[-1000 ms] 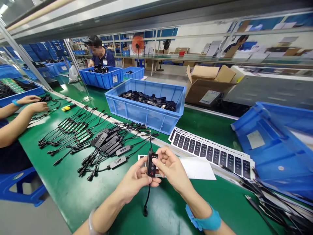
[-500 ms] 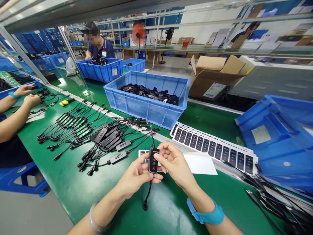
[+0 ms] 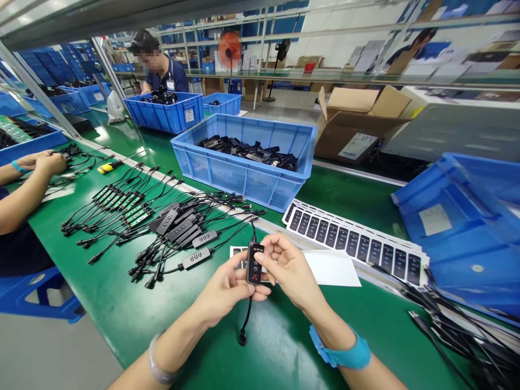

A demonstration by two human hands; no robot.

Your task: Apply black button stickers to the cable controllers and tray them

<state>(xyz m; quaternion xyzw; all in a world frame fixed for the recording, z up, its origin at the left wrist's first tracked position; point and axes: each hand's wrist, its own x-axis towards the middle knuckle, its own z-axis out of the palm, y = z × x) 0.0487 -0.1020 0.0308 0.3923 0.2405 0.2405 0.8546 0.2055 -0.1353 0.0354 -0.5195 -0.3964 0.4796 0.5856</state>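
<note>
Between my two hands is a small black inline cable controller (image 3: 255, 271) with a printed face label, its cable ends running up and down from it. My left hand (image 3: 229, 284) grips its left side and lower end from beneath. Closed around its upper right, my right hand (image 3: 284, 265) has the thumb pressed on the label. Behind them a partly covered label sheet and white backing paper (image 3: 331, 267) lie on the green table (image 3: 162, 330). To the left is a pile of black controllers with cables (image 3: 181, 230), and beyond it several cabled green circuit boards (image 3: 119, 203).
A blue bin (image 3: 244, 181) of black housings stands behind. Sheets of black labels (image 3: 353, 242) lie at right, near a tilted blue bin (image 3: 459, 216) and loose black cables (image 3: 455, 330). A co-worker's hands (image 3: 44, 162) work at far left, near a yellow-handled tool (image 3: 109, 167).
My hands hold nearly the same pose on the controller, the right thumb still against its face. At far left, the co-worker's hands have come together.
</note>
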